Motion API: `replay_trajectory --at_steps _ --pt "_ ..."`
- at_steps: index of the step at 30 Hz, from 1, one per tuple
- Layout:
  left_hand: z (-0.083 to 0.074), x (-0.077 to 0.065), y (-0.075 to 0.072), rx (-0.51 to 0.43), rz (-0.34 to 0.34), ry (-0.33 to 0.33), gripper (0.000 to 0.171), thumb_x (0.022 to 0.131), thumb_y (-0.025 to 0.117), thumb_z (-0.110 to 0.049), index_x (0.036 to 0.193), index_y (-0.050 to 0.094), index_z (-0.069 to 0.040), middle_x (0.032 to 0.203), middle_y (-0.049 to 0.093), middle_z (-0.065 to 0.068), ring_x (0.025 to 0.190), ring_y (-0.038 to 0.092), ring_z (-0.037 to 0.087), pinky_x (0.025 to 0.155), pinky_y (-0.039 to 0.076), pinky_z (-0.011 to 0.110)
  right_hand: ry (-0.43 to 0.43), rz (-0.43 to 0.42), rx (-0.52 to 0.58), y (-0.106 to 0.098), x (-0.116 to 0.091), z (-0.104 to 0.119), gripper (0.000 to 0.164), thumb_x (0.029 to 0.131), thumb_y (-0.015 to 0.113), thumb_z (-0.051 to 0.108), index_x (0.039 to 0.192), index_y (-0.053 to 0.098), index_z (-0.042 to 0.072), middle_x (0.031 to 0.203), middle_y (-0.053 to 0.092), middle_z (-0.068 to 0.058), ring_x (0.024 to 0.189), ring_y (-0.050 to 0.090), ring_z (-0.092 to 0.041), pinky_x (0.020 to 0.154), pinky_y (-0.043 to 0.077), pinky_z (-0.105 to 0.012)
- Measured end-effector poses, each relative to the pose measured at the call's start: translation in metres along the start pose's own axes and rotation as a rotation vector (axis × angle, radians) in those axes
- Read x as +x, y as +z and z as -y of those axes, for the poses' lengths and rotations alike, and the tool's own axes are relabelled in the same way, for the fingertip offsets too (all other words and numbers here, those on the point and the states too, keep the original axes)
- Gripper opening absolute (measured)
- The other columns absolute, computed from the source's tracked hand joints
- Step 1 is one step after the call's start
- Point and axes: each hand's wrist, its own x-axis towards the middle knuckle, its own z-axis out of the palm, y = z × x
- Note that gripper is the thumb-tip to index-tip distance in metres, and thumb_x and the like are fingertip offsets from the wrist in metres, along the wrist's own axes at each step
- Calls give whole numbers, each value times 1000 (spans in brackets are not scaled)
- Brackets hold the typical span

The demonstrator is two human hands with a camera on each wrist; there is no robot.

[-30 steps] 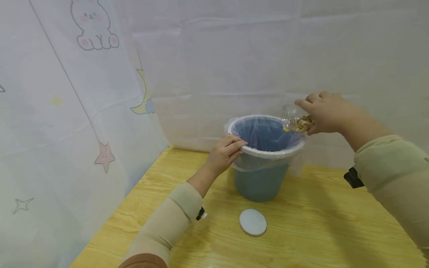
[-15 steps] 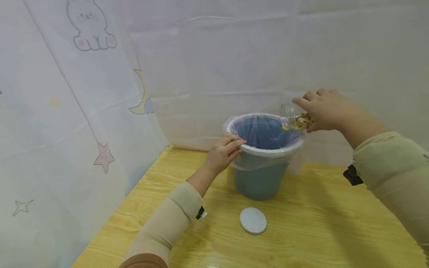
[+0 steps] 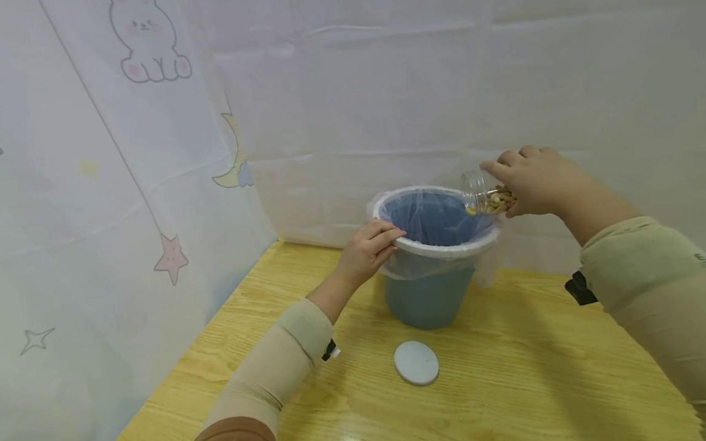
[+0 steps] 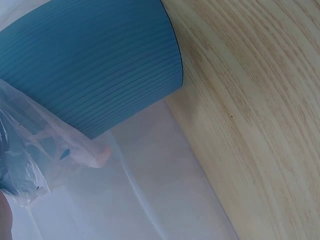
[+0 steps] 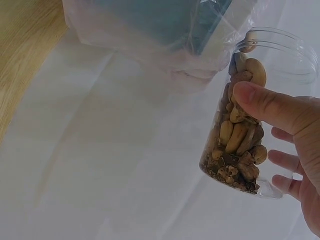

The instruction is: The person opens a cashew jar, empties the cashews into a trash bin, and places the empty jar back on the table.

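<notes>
My right hand (image 3: 543,184) grips a clear plastic jar (image 5: 295,55) tipped on its side, its mouth at the right part of the bin's rim. Mixed nuts (image 5: 237,135), with pale cashews among them, lie along the jar's lower side. The thumb (image 5: 270,102) presses one side of it and the fingers wrap the other. Below stands a blue trash bin (image 3: 427,297) with a white rim, lined with a thin clear plastic bag (image 4: 45,135). My left hand (image 3: 366,251) holds the bin's rim at the left, over the bag's edge. Its fingers are mostly outside the left wrist view.
A round white lid (image 3: 416,362) lies flat on the yellow wood-grain table (image 3: 496,392), in front of the bin. Pale cloth (image 3: 353,110) hangs behind the bin, and a printed cloth (image 3: 83,202) hangs along the left side of the table.
The head view has shifted slightly. Both hands keep their places, and the nuts in the tipped jar look a little rearranged.
</notes>
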Motion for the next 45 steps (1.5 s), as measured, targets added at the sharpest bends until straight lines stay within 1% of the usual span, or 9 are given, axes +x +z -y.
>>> replay_trajectory --at_steps 9,27,30,40,45 --pt "-2 0 -1 8 3 -1 29 83 66 -17 110 64 -9 104 60 5 104 54 18 99 37 25 -10 -6 1 1 -3 2 100 63 82 38 140 29 2 126 41 -27 110 38 -51 86 33 -64" --pt "-1 -1 -2 22 6 3 29 83 66 -18 111 64 -10 105 61 4 105 54 18 99 36 25 -23 2 -53 2 -1 2 101 62 82 40 140 30 2 126 42 -27 108 39 -51 84 35 -63" --pt "-1 -1 -2 18 5 3 29 83 66 -18 111 64 -10 105 61 4 105 54 17 98 37 25 -27 -2 -52 3 -1 1 101 62 82 39 140 30 2 125 42 -27 107 40 -51 84 35 -63" --pt "1 -2 0 22 -2 11 30 82 67 -18 111 64 -11 105 61 4 105 54 18 100 35 26 -42 -4 -41 3 -2 3 99 62 82 36 140 31 2 123 44 -27 107 41 -50 87 34 -63" --pt "1 -2 2 26 -6 15 29 82 67 -18 111 64 -11 104 61 4 104 54 18 101 35 30 -49 -1 -31 5 -2 3 99 61 83 35 139 32 2 124 43 -26 108 40 -50 88 33 -64"
